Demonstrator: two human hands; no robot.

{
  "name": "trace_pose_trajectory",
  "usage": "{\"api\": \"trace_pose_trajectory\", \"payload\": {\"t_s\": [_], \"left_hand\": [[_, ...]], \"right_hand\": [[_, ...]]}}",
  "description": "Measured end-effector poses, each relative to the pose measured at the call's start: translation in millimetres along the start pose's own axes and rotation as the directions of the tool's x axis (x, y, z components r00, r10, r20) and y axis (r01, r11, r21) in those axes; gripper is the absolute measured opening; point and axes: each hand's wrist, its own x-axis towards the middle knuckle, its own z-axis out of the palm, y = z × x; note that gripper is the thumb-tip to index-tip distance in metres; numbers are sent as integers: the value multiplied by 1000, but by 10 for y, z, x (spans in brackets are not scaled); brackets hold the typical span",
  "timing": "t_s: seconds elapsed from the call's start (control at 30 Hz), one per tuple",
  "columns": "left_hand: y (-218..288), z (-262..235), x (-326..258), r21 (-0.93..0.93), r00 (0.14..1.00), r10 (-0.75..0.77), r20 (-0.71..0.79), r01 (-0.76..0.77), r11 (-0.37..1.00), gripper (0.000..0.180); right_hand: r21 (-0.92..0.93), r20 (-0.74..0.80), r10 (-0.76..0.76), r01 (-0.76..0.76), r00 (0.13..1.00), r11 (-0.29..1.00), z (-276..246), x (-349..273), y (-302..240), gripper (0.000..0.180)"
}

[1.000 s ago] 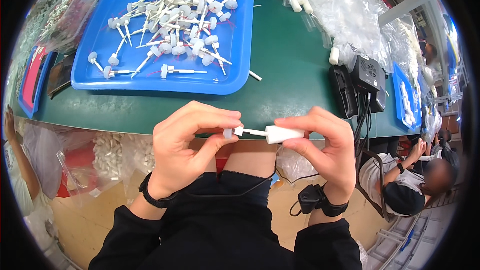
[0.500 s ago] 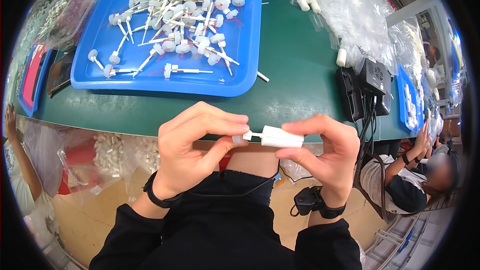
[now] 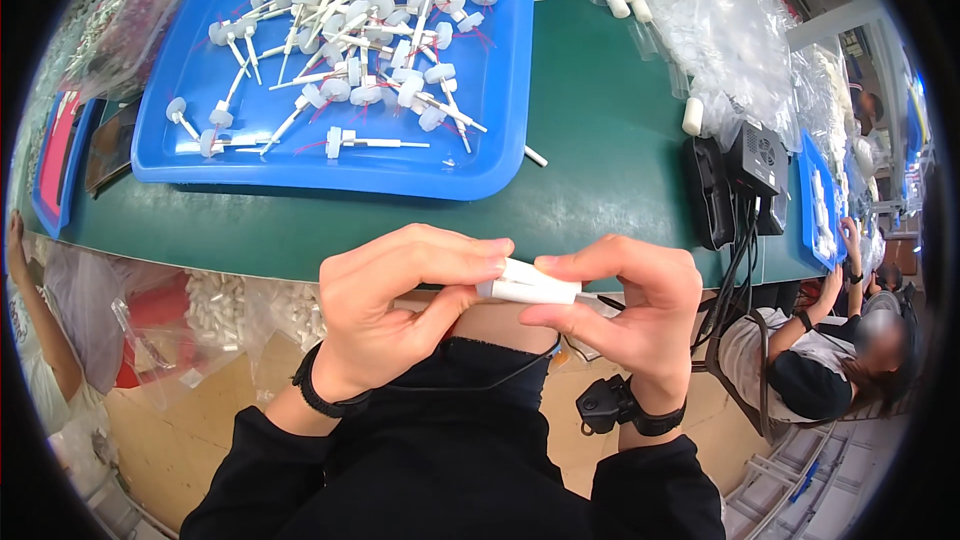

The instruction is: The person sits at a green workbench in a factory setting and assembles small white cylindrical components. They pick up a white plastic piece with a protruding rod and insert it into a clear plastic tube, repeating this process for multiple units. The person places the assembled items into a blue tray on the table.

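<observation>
In front of my lap, a short white plastic tube (image 3: 535, 285) lies level between my hands. My right hand (image 3: 630, 310) pinches its right end between thumb and forefinger. From the left, my left hand (image 3: 400, 290) is closed on the end of a thin rod part with a translucent cap (image 3: 486, 289), most of which is hidden by fingers and tube. What looks like a thin rod tip shows past the tube's right end, near my right thumb. Beyond my hands, a blue tray (image 3: 330, 180) holds a heap of similar white rod parts (image 3: 370, 30) with translucent round caps and red wires.
The green table (image 3: 600, 170) runs behind my hands. A loose white stick (image 3: 536, 156) lies beside the tray. To the right are a black box with cables (image 3: 757, 160), clear plastic bags (image 3: 715, 50) and another blue tray (image 3: 815, 200). A co-worker (image 3: 815, 350) sits at the right.
The tube and the capped part have come together; the rod that showed between them is now inside the tube. My right hand has moved slightly left, and the view has shifted a little.
</observation>
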Motion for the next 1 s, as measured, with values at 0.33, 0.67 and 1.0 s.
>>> {"api": "trace_pose_trajectory", "payload": {"t_s": [0.33,0.67,1.0], "left_hand": [[-52,-82,88,-264,974,-202,104,222,939,29],[-62,-71,48,-248,961,-276,11,270,931,22],[-52,-92,74,-387,955,-295,-23,264,884,29]], "right_hand": [[-19,-119,-33,31,992,999,33,52,101,27],[-95,-82,-87,79,993,992,94,97,63,38],[-381,-147,78,-129,986,915,-662,891,249,41]]}}
